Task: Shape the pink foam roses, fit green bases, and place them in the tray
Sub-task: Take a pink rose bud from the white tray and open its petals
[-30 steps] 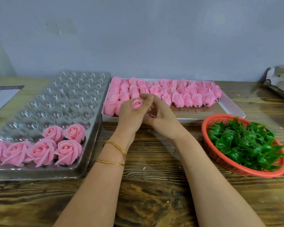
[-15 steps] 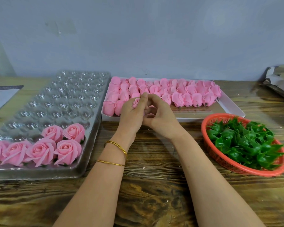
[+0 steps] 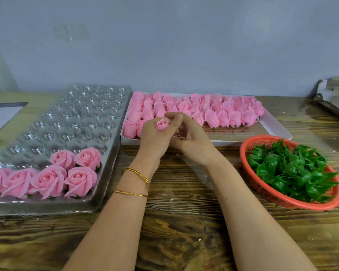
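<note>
My left hand (image 3: 155, 139) grips a small pink foam rose bud (image 3: 162, 123), whose top shows above the curled fingers. Pressed against it from the right, my right hand (image 3: 192, 137) has its fingers on the bud's side and underside. Both hands hover over the near edge of the white box (image 3: 278, 130) that holds several unshaped pink buds (image 3: 223, 112). The clear plastic tray (image 3: 70, 118) at left carries several finished roses (image 3: 78, 178) in its near rows. At right an orange basket (image 3: 272, 194) holds green bases (image 3: 294, 169).
The wooden table (image 3: 184, 222) spreads below my forearms. A paper sheet (image 3: 2, 116) lies at the far left, and a grey wrapped bundle (image 3: 335, 96) sits at the far right. A blue-grey wall stands behind everything.
The bud was covered by my fingers half a second ago and now shows again at the top of my left hand. Both hands stay in the same spot.
</note>
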A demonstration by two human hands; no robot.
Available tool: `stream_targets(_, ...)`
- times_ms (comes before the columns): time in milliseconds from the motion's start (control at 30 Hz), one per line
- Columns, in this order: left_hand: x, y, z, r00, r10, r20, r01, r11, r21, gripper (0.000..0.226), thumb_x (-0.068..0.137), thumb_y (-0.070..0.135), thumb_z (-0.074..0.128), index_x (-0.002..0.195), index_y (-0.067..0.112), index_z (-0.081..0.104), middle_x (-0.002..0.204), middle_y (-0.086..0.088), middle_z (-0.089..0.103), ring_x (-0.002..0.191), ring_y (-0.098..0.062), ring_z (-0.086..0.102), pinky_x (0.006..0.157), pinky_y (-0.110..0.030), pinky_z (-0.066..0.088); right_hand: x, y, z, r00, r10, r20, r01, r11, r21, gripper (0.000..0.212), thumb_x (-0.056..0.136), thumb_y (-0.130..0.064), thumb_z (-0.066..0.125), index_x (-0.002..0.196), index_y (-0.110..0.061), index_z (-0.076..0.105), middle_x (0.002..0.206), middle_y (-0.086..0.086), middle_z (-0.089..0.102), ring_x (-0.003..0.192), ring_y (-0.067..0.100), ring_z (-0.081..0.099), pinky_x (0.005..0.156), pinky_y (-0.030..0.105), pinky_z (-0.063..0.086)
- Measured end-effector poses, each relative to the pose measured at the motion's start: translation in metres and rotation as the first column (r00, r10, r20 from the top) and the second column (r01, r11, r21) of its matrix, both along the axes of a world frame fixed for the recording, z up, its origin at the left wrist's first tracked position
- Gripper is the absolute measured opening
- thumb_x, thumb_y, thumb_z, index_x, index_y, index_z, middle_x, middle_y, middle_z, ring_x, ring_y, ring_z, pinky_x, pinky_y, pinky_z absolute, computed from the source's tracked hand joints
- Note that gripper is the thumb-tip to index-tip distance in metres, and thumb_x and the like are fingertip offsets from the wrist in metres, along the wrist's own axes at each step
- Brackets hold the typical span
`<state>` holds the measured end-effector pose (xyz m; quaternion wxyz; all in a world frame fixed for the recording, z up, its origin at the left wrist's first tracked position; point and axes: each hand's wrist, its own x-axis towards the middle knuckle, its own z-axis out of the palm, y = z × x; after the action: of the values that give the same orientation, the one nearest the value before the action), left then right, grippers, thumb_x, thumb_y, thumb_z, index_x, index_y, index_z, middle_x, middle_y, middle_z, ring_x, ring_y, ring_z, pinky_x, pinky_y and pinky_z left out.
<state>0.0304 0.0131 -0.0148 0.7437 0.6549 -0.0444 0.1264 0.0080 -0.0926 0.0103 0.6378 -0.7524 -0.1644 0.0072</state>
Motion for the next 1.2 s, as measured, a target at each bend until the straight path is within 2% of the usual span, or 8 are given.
stream_targets(133, 0.0008, -0.0009, -0.0016, 1.000, 0.009, -0.009, -0.009, 1.000, 0.007, 0.030, 0.092, 0.024, 0.068, 0.071, 0.003, 0.067, 0.060, -0.002, 0.063, 0.056, -0.008, 0.059, 0.054, -0.020, 0.048, 0.0011, 0.0008, -0.0004, 1.000, -0.001, -0.013, 0.001, 1.000, 0.024, 0.049, 0.082, 0.020, 0.059, 0.125, -0.002, 0.050, 0.106, 0.013, 0.061, 0.093, 0.016, 0.055, 0.083, 0.028, 0.047)
stream_targets(400, -0.0005, -0.0030, 0.0001, 0.998, -0.020, -0.058, 0.021, 1.000, 0.023, 0.042, 0.075, 0.063, 0.061, 0.070, 0.023, 0.071, 0.070, -0.016, 0.066, 0.080, -0.034, 0.070, 0.076, -0.045, 0.059, 0.0048, 0.0004, -0.0062, 0.998, -0.042, 0.052, 0.045, 0.997, -0.056, 0.044, 0.075, 0.012, 0.072, 0.110, -0.008, 0.054, 0.084, 0.002, 0.053, 0.080, 0.018, 0.052, 0.073, 0.039, 0.049)
stream_targets(567, -0.0004, -0.0004, -0.0007, 0.998, -0.054, -0.021, 0.055, 0.997, 0.056, 0.024, 0.081, 0.050, 0.065, 0.064, 0.034, 0.071, 0.060, 0.007, 0.065, 0.067, -0.009, 0.065, 0.069, -0.030, 0.057, 0.0036, 0.0006, -0.0050, 0.997, -0.058, 0.053, 0.062, 0.996, -0.067, 0.054, 0.078, 0.009, 0.071, 0.123, -0.014, 0.052, 0.113, 0.020, 0.062, 0.091, 0.020, 0.057, 0.087, 0.043, 0.052)
stream_targets(733, -0.0023, 0.0020, -0.0007, 0.996, -0.078, 0.039, 0.078, 0.997, 0.020, 0.017, 0.086, 0.032, 0.071, 0.070, 0.032, 0.076, 0.071, 0.005, 0.073, 0.071, -0.007, 0.069, 0.063, -0.023, 0.055, 0.0029, -0.0020, -0.0036, 0.999, -0.035, 0.033, 0.036, 0.999, -0.036, 0.055, 0.082, 0.014, 0.064, 0.129, -0.011, 0.048, 0.114, 0.010, 0.062, 0.110, 0.029, 0.059, 0.085, 0.022, 0.051)
stream_targets(833, -0.0023, 0.0022, -0.0001, 0.996, -0.079, 0.047, 0.077, 0.996, 0.035, 0.017, 0.084, 0.035, 0.070, 0.068, 0.032, 0.076, 0.070, 0.006, 0.073, 0.070, -0.006, 0.068, 0.061, -0.020, 0.053, 0.0025, -0.0024, -0.0035, 1.000, -0.012, 0.010, 0.012, 1.000, -0.015, 0.056, 0.083, 0.016, 0.062, 0.132, -0.007, 0.046, 0.108, 0.003, 0.063, 0.099, 0.025, 0.062, 0.084, 0.018, 0.050)
stream_targets(933, -0.0003, 0.0015, -0.0018, 0.998, -0.052, 0.021, 0.051, 0.998, 0.042, 0.019, 0.083, 0.042, 0.068, 0.071, 0.031, 0.077, 0.076, -0.001, 0.075, 0.074, -0.012, 0.071, 0.065, -0.028, 0.056, 0.0033, -0.0010, -0.0033, 1.000, -0.027, -0.005, 0.027, 1.000, 0.015, 0.057, 0.079, 0.014, 0.065, 0.130, -0.007, 0.047, 0.110, 0.014, 0.067, 0.092, 0.015, 0.060, 0.082, 0.021, 0.051)
stream_targets(1067, -0.0007, 0.0012, -0.0006, 1.000, 0.001, 0.015, -0.002, 0.999, 0.048, 0.032, 0.086, 0.043, 0.065, 0.094, 0.014, 0.076, 0.090, -0.010, 0.076, 0.088, -0.027, 0.072, 0.077, -0.045, 0.059, 0.0045, -0.0011, -0.0016, 0.988, -0.156, 0.001, 0.156, 0.986, 0.062, 0.051, 0.065, -0.016, 0.061, 0.116, -0.015, 0.058, 0.097, 0.001, 0.065, 0.089, 0.013, 0.062, 0.081, 0.029, 0.056)
stream_targets(1200, -0.0030, 0.0011, 0.0019, 0.995, 0.041, 0.088, -0.063, 0.963, 0.262, 0.038, 0.097, 0.032, 0.056, 0.092, -0.002, 0.071, 0.085, -0.023, 0.070, 0.085, -0.040, 0.064, 0.075, -0.056, 0.053, 0.0073, -0.0024, -0.0035, 0.974, -0.228, 0.005, 0.227, 0.970, 0.083, 0.048, 0.074, -0.036, 0.062, 0.117, -0.016, 0.061, 0.105, -0.003, 0.062, 0.097, 0.016, 0.061, 0.086, 0.032, 0.056)
